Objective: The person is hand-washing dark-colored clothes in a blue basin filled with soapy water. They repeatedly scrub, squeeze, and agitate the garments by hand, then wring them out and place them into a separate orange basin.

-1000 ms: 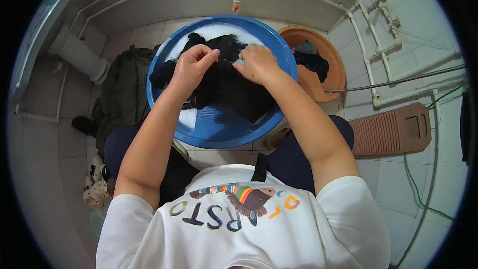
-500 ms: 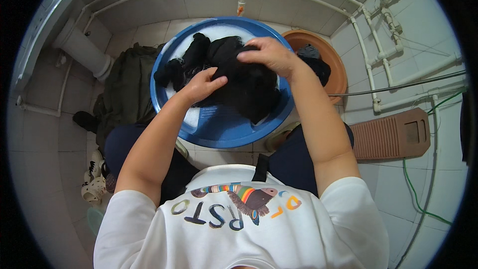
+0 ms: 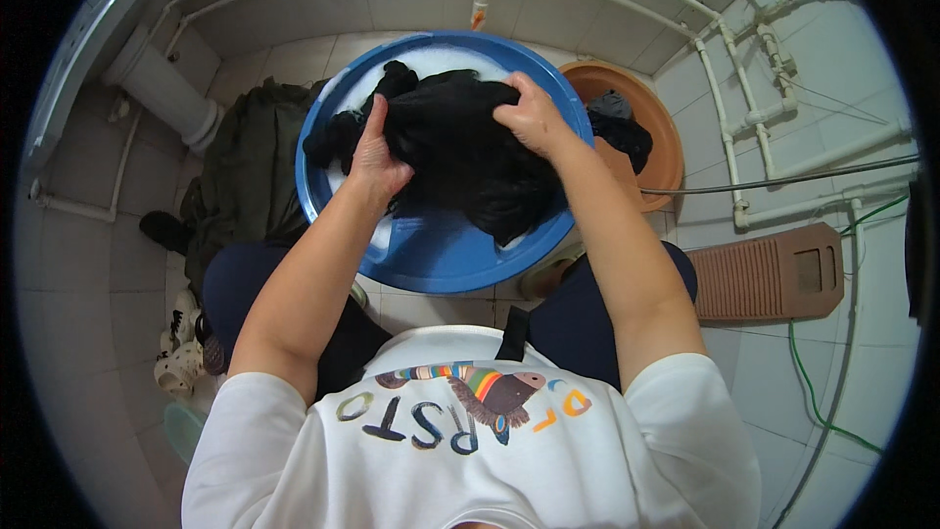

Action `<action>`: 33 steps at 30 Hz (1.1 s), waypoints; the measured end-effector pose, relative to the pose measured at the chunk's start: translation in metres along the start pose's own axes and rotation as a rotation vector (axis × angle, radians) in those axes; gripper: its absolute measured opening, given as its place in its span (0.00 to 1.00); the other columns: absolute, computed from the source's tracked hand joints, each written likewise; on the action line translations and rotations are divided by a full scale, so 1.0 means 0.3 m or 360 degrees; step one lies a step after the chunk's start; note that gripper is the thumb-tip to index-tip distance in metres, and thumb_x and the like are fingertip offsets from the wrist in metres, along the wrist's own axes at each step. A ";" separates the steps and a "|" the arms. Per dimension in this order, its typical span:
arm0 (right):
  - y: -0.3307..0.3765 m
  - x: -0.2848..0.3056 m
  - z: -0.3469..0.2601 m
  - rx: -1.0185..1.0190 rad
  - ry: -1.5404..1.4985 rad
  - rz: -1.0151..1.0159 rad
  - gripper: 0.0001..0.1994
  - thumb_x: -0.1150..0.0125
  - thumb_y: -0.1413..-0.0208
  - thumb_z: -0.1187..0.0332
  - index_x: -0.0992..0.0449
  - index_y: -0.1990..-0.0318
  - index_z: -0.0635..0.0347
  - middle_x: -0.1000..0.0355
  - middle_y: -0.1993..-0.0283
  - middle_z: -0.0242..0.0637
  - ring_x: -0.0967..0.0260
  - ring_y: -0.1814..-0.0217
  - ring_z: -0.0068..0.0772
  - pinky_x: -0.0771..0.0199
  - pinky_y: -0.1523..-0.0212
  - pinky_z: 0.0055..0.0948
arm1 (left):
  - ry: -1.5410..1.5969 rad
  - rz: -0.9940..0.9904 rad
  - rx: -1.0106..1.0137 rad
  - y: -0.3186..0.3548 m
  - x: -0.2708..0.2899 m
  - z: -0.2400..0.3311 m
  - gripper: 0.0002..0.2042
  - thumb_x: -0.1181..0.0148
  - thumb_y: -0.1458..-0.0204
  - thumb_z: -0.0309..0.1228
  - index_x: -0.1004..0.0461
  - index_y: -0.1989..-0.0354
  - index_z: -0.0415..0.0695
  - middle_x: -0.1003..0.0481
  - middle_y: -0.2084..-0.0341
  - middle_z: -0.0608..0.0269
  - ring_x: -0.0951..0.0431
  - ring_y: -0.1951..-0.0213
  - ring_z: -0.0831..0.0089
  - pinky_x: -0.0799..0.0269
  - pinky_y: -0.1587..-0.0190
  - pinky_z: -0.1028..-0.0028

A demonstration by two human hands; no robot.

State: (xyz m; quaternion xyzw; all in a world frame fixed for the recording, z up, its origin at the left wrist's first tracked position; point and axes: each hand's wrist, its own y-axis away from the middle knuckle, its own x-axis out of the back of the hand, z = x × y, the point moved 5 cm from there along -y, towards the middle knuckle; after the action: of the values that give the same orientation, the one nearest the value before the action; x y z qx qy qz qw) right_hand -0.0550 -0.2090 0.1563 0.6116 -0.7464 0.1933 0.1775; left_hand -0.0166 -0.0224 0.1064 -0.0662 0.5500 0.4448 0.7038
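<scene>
A blue round basin (image 3: 431,269) with white suds (image 3: 452,61) stands on the floor between my knees. Bunched black clothing (image 3: 460,152) fills much of it and spreads up toward the right rim. My right hand (image 3: 537,122) pinches the upper right edge of this black garment between thumb and fingers. At the garment's left side is my left hand (image 3: 380,162), with its visible digits stretched apart and the palm edge against the fabric. Some of its fingers may be behind the cloth. The kind of garment cannot be made out.
An orange-brown basin (image 3: 668,152) holding dark clothes (image 3: 622,127) stands behind the blue one at right. A brown washboard (image 3: 769,274) lies near my right knee. Dark olive clothing (image 3: 250,167) lies at left, near pale clogs (image 3: 179,367). White pipes (image 3: 729,108) and a green hose (image 3: 813,387) run along the right.
My left hand has turned more upright, its digits spreading beside the cloth. My right hand has moved slightly right, and the black garment is stretched wider between the hands.
</scene>
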 end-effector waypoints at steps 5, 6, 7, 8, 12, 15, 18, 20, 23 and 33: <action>0.213 -0.266 -0.349 0.1124 -0.0106 0.0113 0.12 0.46 0.65 0.74 0.34 0.67 0.58 0.36 0.68 0.41 0.34 0.61 0.44 0.34 0.55 0.31 | -0.0454 -0.0091 -0.0107 -0.083 0.116 -0.033 0.12 0.44 0.51 0.43 0.31 0.73 0.46 0.30 0.73 0.61 0.30 0.66 0.67 0.34 0.59 0.66; 0.253 -0.287 -0.361 0.1143 0.0073 0.0103 0.09 0.44 0.64 0.68 0.32 0.72 0.56 0.34 0.70 0.41 0.32 0.64 0.45 0.32 0.60 0.34 | -0.0368 0.0191 0.0215 -0.095 0.113 -0.052 0.12 0.46 0.50 0.42 0.32 0.76 0.48 0.31 0.77 0.61 0.31 0.72 0.69 0.33 0.65 0.68; 0.275 -0.302 -0.366 0.1160 0.0250 0.0090 0.08 0.41 0.64 0.63 0.30 0.76 0.54 0.32 0.71 0.41 0.31 0.67 0.46 0.30 0.65 0.36 | -0.0280 -0.0022 0.0242 -0.078 0.104 -0.074 0.10 0.48 0.49 0.41 0.31 0.75 0.49 0.31 0.80 0.63 0.31 0.76 0.69 0.32 0.68 0.69; 0.244 -0.296 -0.305 0.1090 0.0244 0.0266 0.08 0.42 0.62 0.63 0.31 0.80 0.55 0.34 0.76 0.42 0.33 0.72 0.47 0.31 0.69 0.38 | -0.0336 0.0016 -0.0047 -0.049 0.103 -0.081 0.09 0.48 0.49 0.40 0.31 0.74 0.49 0.30 0.79 0.63 0.30 0.75 0.69 0.31 0.68 0.70; 0.072 -0.202 -0.068 0.0167 0.0404 0.0630 0.15 0.48 0.52 0.60 0.29 0.83 0.59 0.33 0.79 0.48 0.34 0.75 0.52 0.33 0.74 0.41 | -0.0307 0.0077 0.0008 -0.001 0.002 -0.184 0.13 0.55 0.49 0.39 0.30 0.62 0.45 0.27 0.64 0.59 0.27 0.61 0.65 0.32 0.55 0.70; 0.166 -0.318 -0.153 0.0848 0.0284 0.0606 0.12 0.47 0.55 0.60 0.28 0.83 0.57 0.31 0.80 0.42 0.33 0.76 0.48 0.32 0.74 0.42 | -0.0043 -0.0192 0.0052 -0.080 0.126 -0.184 0.11 0.55 0.47 0.38 0.30 0.67 0.45 0.28 0.71 0.62 0.27 0.68 0.68 0.31 0.61 0.71; 0.241 -0.373 -0.253 0.1112 0.0172 0.0378 0.05 0.42 0.63 0.68 0.30 0.83 0.56 0.33 0.80 0.42 0.33 0.77 0.45 0.32 0.76 0.37 | -0.0048 -0.0877 0.0344 -0.164 0.265 -0.154 0.13 0.58 0.46 0.40 0.32 0.66 0.45 0.29 0.72 0.63 0.28 0.68 0.70 0.32 0.61 0.72; 0.126 -0.338 -0.068 0.0876 0.0322 0.0565 0.06 0.45 0.59 0.68 0.29 0.81 0.58 0.33 0.79 0.45 0.33 0.76 0.47 0.33 0.75 0.38 | -0.0224 -0.0053 -0.0162 -0.063 0.150 -0.181 0.09 0.54 0.49 0.36 0.31 0.67 0.45 0.27 0.73 0.63 0.27 0.66 0.69 0.29 0.64 0.70; 0.069 -0.214 0.029 0.0019 0.0136 0.0538 0.12 0.50 0.51 0.64 0.30 0.79 0.63 0.33 0.78 0.51 0.35 0.75 0.51 0.35 0.74 0.41 | -0.0297 0.0198 -0.0104 0.019 -0.016 -0.190 0.08 0.50 0.51 0.33 0.29 0.70 0.43 0.27 0.72 0.61 0.27 0.69 0.69 0.31 0.64 0.72; 0.096 -0.250 -0.063 0.0212 0.0378 0.0611 0.13 0.48 0.54 0.60 0.29 0.83 0.57 0.30 0.76 0.46 0.32 0.72 0.51 0.33 0.72 0.43 | -0.0541 0.0430 -0.0262 0.033 -0.016 -0.147 0.12 0.48 0.49 0.41 0.29 0.67 0.46 0.29 0.67 0.62 0.29 0.64 0.69 0.32 0.62 0.69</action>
State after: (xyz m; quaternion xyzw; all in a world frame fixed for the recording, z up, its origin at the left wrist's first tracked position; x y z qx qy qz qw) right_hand -0.0686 -0.1311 0.1330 0.4419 -0.8085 0.3430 0.1831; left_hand -0.0551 -0.0449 0.0975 0.0268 0.3894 0.5830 0.7126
